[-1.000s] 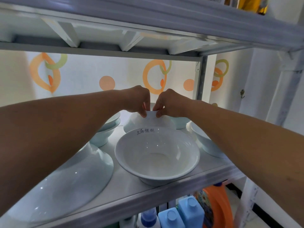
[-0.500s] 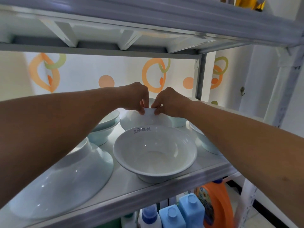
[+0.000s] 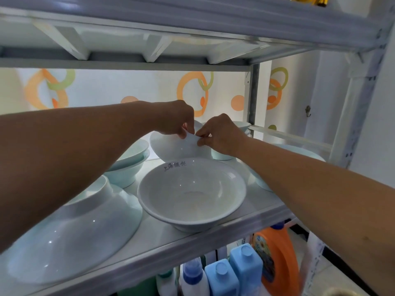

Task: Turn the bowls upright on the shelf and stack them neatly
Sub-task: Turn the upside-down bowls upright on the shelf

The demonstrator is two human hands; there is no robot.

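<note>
Two hands are in front of you: your left hand (image 3: pixel 178 119) and right hand (image 3: pixel 221 133) both pinch the near edge of a white bowl (image 3: pixel 175 147) at the back of the shelf (image 3: pixel 162 238), fingers closed on it from either side. That bowl is tilted, and you cannot tell whether it touches the shelf.

Just in front of it stands one upright bowl (image 3: pixel 192 194), empty, with grey lettering inside its far rim. At front left one large bowl (image 3: pixel 72 229) lies upside down, foot up. Behind it two pale bowls (image 3: pixel 128 165) sit nested, upright. On the right, one bowl (image 3: pixel 263 182) is mostly hidden by your right forearm, and a small stack of bowls (image 3: pixel 241 126) shows behind your right hand; their count is unclear.

Below the shelf stand three blue-capped bottles (image 3: pixel 222 276) and one orange jug (image 3: pixel 277 253).
</note>
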